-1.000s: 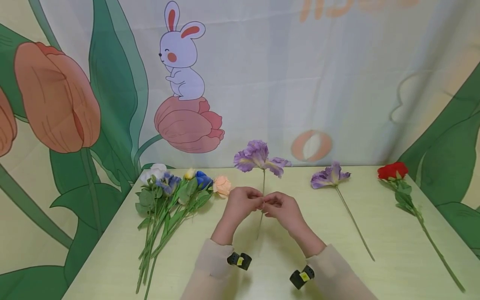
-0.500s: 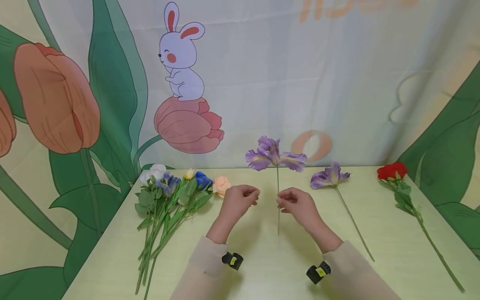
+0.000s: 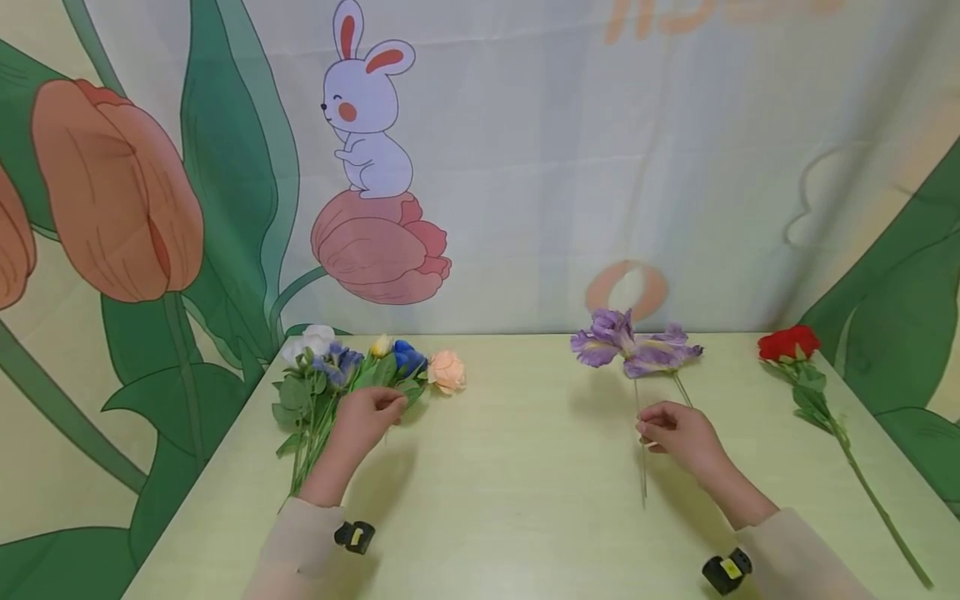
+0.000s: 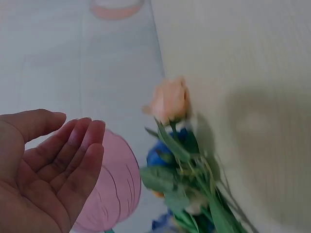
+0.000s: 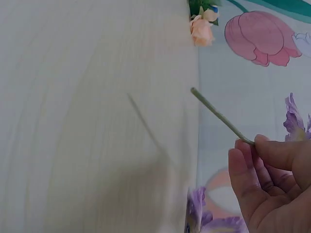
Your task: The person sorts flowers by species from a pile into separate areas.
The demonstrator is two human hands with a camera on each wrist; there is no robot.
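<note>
My right hand [image 3: 681, 435] pinches the thin green stem of a purple iris [image 3: 606, 340] between thumb and fingertips. In the right wrist view the stem [image 5: 221, 116] juts out past the fingers. A second purple iris [image 3: 667, 350] lies on the table just behind, its bloom overlapping the held one in the head view. Over the flower bunch on the left hovers my left hand [image 3: 367, 421], fingers loosely bent with nothing in them. Beneath it are a peach rose [image 3: 447, 372], a blue flower [image 3: 408, 358] and a white flower [image 3: 315, 340], partly hidden by the hand.
A red rose [image 3: 789, 343] with a long stem lies along the right side of the pale table [image 3: 487, 517]. Behind the table's far edge hangs a printed curtain [image 3: 510, 183] with a rabbit and tulips.
The hands have parted. My left hand let go of the iris stem and moved left over the bunch; my right hand carried the iris right and lower, beside the lying iris.
</note>
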